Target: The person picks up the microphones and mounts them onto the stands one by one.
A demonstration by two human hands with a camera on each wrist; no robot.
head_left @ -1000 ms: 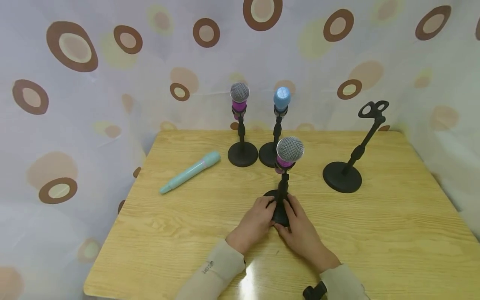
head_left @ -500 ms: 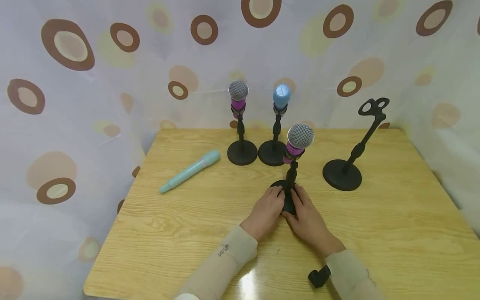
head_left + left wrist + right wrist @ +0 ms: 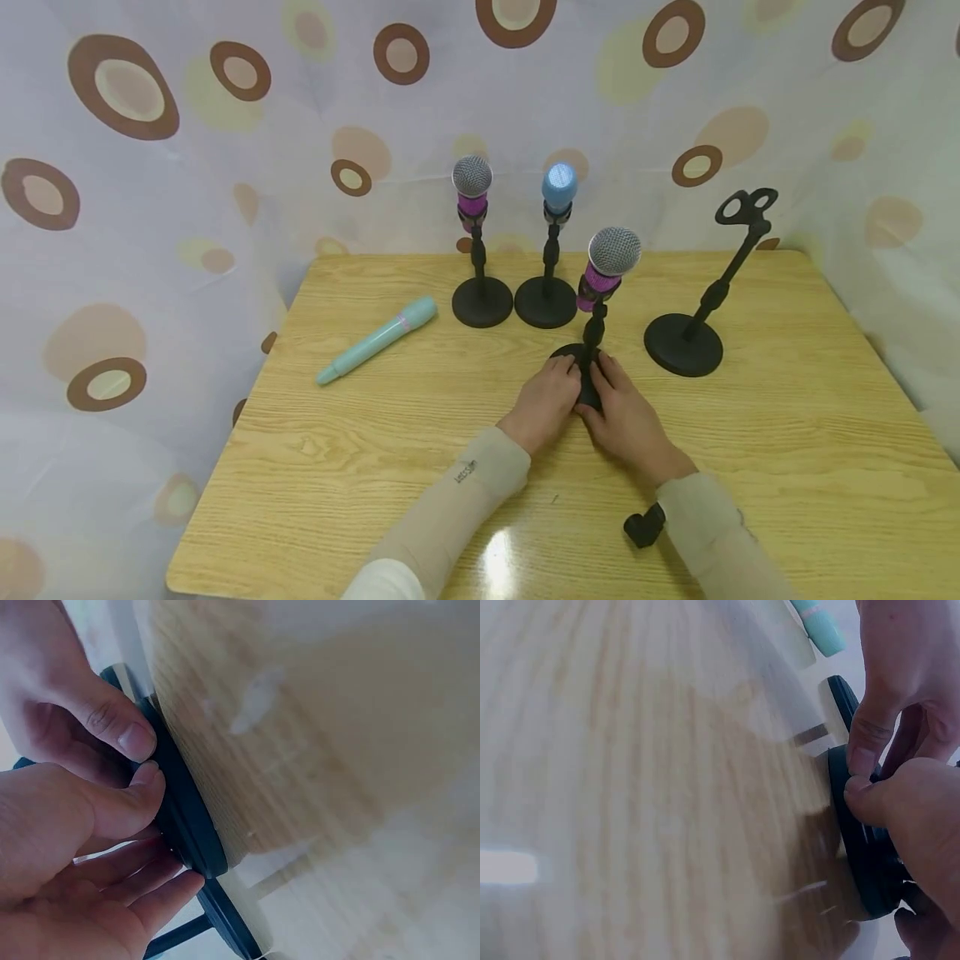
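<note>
A microphone [image 3: 602, 277] with a silver mesh head and purple body sits tilted in the clip of a black stand [image 3: 594, 333]. Both hands hold that stand's round base [image 3: 180, 795] on the table. My left hand [image 3: 546, 398] grips its left side, my right hand [image 3: 628, 415] its right side. Both wrist views show the two thumbs side by side at the base's near edge, the left thumb [image 3: 131, 806] and the right thumb [image 3: 124, 731]. The fingers partly hide the base.
Behind stand another purple microphone [image 3: 472, 196] and a blue-headed microphone [image 3: 559, 187], each on a black stand. A stand [image 3: 684, 343] with a bare clip is at the right. A teal microphone [image 3: 378, 340] lies at the left on the wooden table [image 3: 337, 500]. A patterned curtain hangs behind.
Both hands have slid the stand with its purple microphone away from me and slightly to the right. The head view has shifted a little. The other microphones and stands keep their places.
</note>
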